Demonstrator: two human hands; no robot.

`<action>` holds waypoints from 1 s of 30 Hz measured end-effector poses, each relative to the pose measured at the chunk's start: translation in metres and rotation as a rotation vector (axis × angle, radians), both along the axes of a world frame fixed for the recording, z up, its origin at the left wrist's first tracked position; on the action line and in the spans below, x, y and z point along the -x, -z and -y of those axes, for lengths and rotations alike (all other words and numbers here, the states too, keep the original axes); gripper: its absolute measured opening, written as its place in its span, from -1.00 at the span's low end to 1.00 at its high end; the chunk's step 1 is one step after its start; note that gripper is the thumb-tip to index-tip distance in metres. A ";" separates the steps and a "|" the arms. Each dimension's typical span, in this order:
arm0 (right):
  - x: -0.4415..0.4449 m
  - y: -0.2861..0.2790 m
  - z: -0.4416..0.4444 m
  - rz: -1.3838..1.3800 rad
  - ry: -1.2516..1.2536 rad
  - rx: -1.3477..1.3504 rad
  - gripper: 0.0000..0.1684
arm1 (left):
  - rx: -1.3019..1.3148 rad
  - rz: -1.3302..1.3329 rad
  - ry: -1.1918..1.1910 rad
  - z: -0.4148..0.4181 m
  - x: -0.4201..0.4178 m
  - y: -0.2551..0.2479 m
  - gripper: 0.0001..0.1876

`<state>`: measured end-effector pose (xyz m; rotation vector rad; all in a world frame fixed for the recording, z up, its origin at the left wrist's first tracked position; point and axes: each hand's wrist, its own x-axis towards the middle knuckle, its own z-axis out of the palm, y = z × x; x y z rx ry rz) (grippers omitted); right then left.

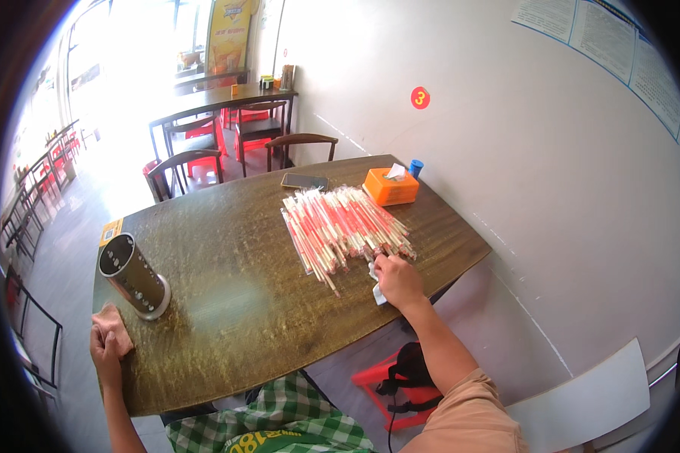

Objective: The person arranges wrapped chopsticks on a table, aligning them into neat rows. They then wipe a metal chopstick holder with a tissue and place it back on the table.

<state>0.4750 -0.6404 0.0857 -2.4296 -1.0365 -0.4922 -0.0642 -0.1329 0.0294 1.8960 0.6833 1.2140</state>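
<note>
At the table's left edge, my left hand grips a folded pink cloth. Just beyond the cloth stands a metal chopstick holder, a tall dark cylinder with a pale base, its mouth tilted toward me. My right hand has its fingers curled at the near ends of a wide pile of paired chopsticks in clear wrappers with red bands. A crumpled white tissue shows under and beside that hand. Whether its fingertips pinch the tissue or a chopstick is hidden.
Behind the chopsticks are a phone, an orange tissue box and a blue container. The wooden table adjoins a white wall. Chairs stand beyond it. A red stool with a black item is below right.
</note>
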 end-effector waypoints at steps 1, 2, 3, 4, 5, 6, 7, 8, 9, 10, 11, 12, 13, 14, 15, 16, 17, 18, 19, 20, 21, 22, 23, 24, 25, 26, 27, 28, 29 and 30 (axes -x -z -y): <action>0.009 -0.009 -0.006 -0.014 -0.008 0.030 -0.83 | -0.020 -0.019 -0.019 -0.003 0.007 0.003 -0.91; 0.021 -0.019 -0.009 -0.028 -0.017 0.060 -0.82 | -0.040 -0.038 -0.039 -0.007 0.015 0.006 -0.91; 0.029 -0.027 -0.008 -0.033 -0.011 0.091 -0.81 | -0.058 -0.047 -0.045 -0.013 0.013 0.005 -0.90; 0.027 -0.021 0.001 0.013 -0.026 0.144 -0.77 | -0.016 -0.043 -0.041 -0.001 0.003 0.005 -0.89; 0.027 -0.016 0.006 0.020 -0.024 0.149 -0.75 | 0.057 -0.027 -0.017 0.008 -0.006 0.001 -0.88; 0.029 -0.010 0.007 0.024 -0.029 0.147 -0.72 | 0.122 -0.014 0.001 0.017 -0.012 -0.009 -0.88; 0.028 -0.003 0.003 0.029 -0.036 0.144 -0.69 | 0.187 0.000 0.017 0.016 -0.016 -0.013 -0.87; 0.024 0.003 -0.003 0.086 -0.072 0.096 -0.59 | 0.153 0.011 0.020 0.004 -0.018 -0.008 -0.88; 0.015 0.001 -0.009 0.100 -0.076 0.102 -0.57 | 0.121 0.021 0.024 -0.005 -0.022 -0.005 -0.90; 0.005 -0.003 -0.013 0.113 -0.082 0.107 -0.54 | 0.113 0.031 0.012 -0.012 -0.026 -0.001 -0.90; -0.007 -0.010 -0.018 0.126 -0.091 0.111 -0.52 | 0.105 0.041 -0.004 -0.018 -0.030 0.002 -0.91; -0.026 -0.020 -0.028 0.151 -0.101 0.009 -0.49 | 0.113 0.030 -0.009 -0.021 -0.028 0.002 -0.93; -0.052 -0.036 -0.041 0.195 -0.048 -0.068 -0.51 | 0.122 0.020 -0.013 -0.024 -0.027 0.002 -0.94; -0.082 -0.053 -0.058 0.239 0.003 -0.145 -0.52 | 0.132 0.012 -0.019 -0.028 -0.025 0.003 -0.95; -0.114 -0.069 -0.079 0.290 0.012 -0.242 -0.56 | 0.127 0.001 -0.029 -0.034 -0.021 0.006 -0.96; -0.152 -0.082 -0.104 0.340 0.008 -0.348 -0.60 | 0.118 -0.006 -0.052 -0.035 -0.015 0.009 -0.96; -0.193 -0.087 -0.125 0.397 0.175 -0.295 -0.71 | 0.107 -0.013 -0.076 -0.038 -0.007 0.010 -0.96; -0.230 -0.089 -0.140 0.423 0.190 -0.254 -0.79 | 0.102 -0.053 -0.098 -0.039 -0.006 0.005 -0.95; -0.259 -0.082 -0.155 0.518 0.178 -0.239 -0.88 | 0.097 -0.096 -0.134 -0.039 -0.010 -0.009 -0.94; -0.293 -0.081 -0.152 0.620 0.105 -0.275 -0.86 | 0.104 -0.114 -0.174 -0.035 -0.020 -0.016 -0.93; -0.303 -0.067 -0.171 0.589 0.063 -0.298 -0.85 | 0.162 -0.138 -0.193 -0.034 -0.014 -0.030 -0.95; -0.329 -0.075 -0.154 0.557 0.087 -0.308 -0.90 | 0.037 0.004 -0.096 -0.048 -0.024 -0.019 -0.95; -0.312 -0.039 -0.184 0.381 0.131 -0.184 -0.92 | 0.077 -0.100 -0.182 -0.051 0.007 -0.024 -0.94; -0.327 -0.048 -0.154 0.360 0.149 -0.079 -0.86 | 0.082 -0.130 -0.219 -0.055 0.002 -0.021 -0.90; -0.316 -0.033 -0.160 0.062 0.228 0.019 -0.72 | 0.093 -0.158 -0.259 -0.051 0.014 -0.024 -0.86; -0.313 -0.034 -0.160 0.062 0.453 0.101 -0.57 | 0.116 -0.061 -0.231 -0.058 0.021 -0.014 -0.84; -0.298 -0.013 -0.158 0.057 0.503 0.067 -0.39 | 0.140 -0.088 -0.227 -0.057 0.027 -0.017 -0.84; -0.268 -0.009 -0.196 -0.031 0.505 0.158 -0.39 | 0.165 -0.117 -0.258 -0.047 0.051 -0.025 -0.84; -0.233 -0.009 -0.230 -0.113 0.512 0.259 -0.39 | 0.195 -0.146 -0.281 -0.037 0.071 -0.031 -0.84; -0.222 -0.031 -0.221 0.017 0.495 0.224 -0.40 | 0.196 -0.100 -0.243 -0.039 0.069 -0.024 -0.85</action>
